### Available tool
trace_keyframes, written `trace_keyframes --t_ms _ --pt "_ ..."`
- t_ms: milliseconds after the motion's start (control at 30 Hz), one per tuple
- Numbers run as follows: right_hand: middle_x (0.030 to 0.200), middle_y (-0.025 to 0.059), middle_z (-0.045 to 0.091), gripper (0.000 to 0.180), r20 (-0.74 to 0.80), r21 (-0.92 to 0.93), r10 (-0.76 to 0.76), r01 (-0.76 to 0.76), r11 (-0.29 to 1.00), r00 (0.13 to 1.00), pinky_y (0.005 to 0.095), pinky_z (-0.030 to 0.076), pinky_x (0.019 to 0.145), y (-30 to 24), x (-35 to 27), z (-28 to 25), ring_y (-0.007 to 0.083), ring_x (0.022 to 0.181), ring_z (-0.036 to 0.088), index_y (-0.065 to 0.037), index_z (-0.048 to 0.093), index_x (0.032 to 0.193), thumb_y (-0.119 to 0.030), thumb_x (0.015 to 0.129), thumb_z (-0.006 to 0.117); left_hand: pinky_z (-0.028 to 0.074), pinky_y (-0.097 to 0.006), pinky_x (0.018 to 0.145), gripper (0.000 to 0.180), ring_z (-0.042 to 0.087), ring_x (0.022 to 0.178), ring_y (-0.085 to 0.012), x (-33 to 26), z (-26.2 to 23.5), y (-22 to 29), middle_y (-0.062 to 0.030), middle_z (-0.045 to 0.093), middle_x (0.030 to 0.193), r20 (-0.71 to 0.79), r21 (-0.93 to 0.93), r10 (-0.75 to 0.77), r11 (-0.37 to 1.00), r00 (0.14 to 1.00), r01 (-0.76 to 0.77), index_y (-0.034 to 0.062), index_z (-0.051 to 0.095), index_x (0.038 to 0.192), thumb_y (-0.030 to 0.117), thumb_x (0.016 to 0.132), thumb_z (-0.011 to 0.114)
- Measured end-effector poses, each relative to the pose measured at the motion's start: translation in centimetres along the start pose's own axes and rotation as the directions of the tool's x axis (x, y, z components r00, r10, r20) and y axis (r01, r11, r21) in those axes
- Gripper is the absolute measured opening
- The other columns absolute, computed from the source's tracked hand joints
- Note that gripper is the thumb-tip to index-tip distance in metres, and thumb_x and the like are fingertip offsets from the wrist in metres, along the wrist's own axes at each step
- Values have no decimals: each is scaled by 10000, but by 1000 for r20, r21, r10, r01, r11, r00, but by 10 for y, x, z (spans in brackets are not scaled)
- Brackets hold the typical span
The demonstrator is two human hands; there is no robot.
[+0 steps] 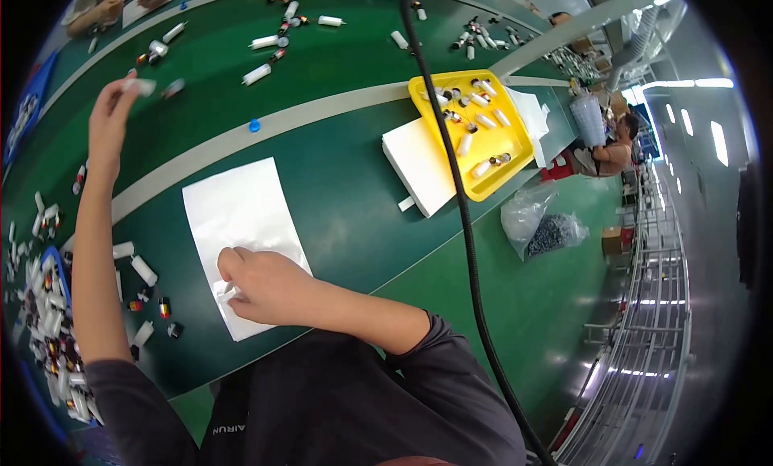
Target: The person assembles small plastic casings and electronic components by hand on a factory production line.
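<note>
My left hand [113,115] reaches out over the green belt, thumb and fingers closed at a blurred white cylindrical part [142,86]. Just right of it, a smaller dark-ended part [173,88] is smeared by motion. My right hand [270,287] rests on the lower half of a white paper sheet [237,196], fingers curled into a pinch. A whitish bit [226,292] shows at the fingertips; I cannot tell whether it is a separate piece or crinkled paper.
White cylinders with dark caps lie on the belt [209,59] and heap at a blue bin on the left [50,265]. A yellow tray [515,164] of similar parts overlaps a white paper stack [411,164]. A black cable [471,265] hangs across. Another person [613,153] works at right.
</note>
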State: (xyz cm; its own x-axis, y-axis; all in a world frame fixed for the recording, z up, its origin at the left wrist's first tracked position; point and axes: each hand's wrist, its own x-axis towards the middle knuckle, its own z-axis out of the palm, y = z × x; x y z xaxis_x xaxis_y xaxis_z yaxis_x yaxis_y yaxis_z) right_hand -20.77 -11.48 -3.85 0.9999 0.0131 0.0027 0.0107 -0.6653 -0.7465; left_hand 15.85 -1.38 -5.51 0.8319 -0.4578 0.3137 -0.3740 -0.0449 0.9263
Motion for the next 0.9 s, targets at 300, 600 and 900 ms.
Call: trace_keyframes --t_ms 300,600,900 --pt "1117 167 552 611 -586 -96 -316 324 941 746 382 469 935 -7 77 -43 292 1050 574 3 435 1268 -126 789 791 436 -425 1075 428 579 1254 -288 -117 41 105 -152 609 1346 481 -801 -266 252 835 542 66 571 1223 437 1065 428" --pt "991 111 674 561 -516 639 69 330 695 854 319 526 860 21 97 -21 174 969 650 -34 367 1267 43 846 730 405 -402 1109 482 555 1252 -281 -134 56 108 -194 553 1400 561 -762 -195 259 805 594 -25 486 1377 316 1044 415" --pt "1004 114 635 548 -740 211 -181 480 852 648 277 514 803 27 95 -16 158 912 638 -31 383 1274 67 854 722 484 -348 1054 438 605 1201 -181 -133 50 106 -139 628 1292 445 -413 -186 826 876 385 -18 545 1358 36 939 663"
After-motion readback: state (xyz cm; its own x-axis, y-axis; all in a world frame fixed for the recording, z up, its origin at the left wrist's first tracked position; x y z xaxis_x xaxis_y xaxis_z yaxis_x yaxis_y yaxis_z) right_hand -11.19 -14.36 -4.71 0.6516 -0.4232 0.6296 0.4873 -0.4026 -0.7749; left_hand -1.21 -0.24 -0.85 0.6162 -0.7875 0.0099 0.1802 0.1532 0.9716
